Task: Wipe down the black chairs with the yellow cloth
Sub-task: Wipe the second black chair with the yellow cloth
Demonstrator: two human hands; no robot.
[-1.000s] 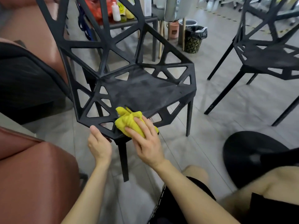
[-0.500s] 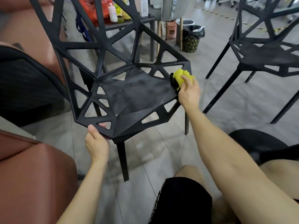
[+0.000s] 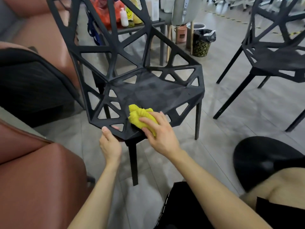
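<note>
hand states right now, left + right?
Left hand: grips the black chair by its front seat edge.
Right hand: holds the bunched yellow cloth, pressing it on the seat.

Your arms (image 3: 206, 180) bare wrist to frame edge, left hand (image 3: 110, 146) and right hand (image 3: 162, 134) bare too. Your shorts (image 3: 181, 204) black, with pale dashed stitching (image 3: 165, 205) along left leg's outer edge; black fabric (image 3: 280, 215) over right thigh.

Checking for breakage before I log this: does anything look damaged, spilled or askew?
Nothing broken or spilled. The near black chair stands upright; its seat only shows dull greyish smears. The left hand grips its front corner, and the right hand holds the bunched yellow cloth on the front edge.
</note>
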